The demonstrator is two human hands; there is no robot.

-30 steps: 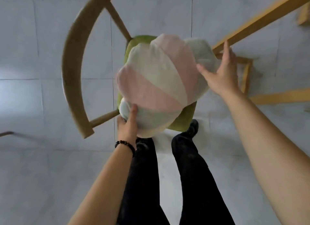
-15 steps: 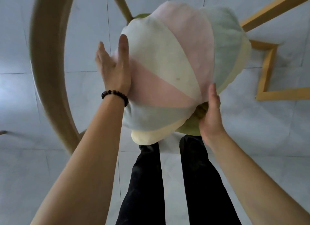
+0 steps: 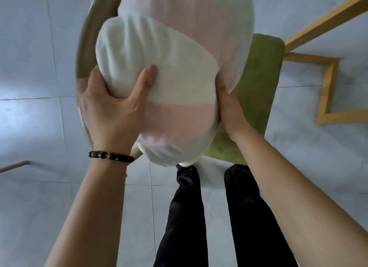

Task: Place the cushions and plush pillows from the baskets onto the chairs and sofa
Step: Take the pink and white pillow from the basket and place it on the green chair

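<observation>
A round plush pillow [image 3: 179, 53] with pink, white and pale green segments fills the upper middle of the view, over a chair with a green seat [image 3: 258, 91] and a curved wooden backrest [image 3: 87, 37]. My left hand [image 3: 113, 109] grips the pillow's white segment on its left side, thumb pressed into the fabric. My right hand [image 3: 229, 109] presses against the pillow's lower right edge, fingers tucked under it. I cannot tell whether the pillow rests on the seat or hangs just above it.
A yellow wooden table frame [image 3: 326, 87] stands to the right of the chair. My legs in black trousers [image 3: 215, 217] stand on the grey tiled floor right in front of the seat. A thin wooden leg [image 3: 14, 166] shows at the left edge.
The pillow has turned and come closer, its white segment now bunched in my left hand. My left hand moved from flat on its side to a grip; my right hand slid up its right edge.
</observation>
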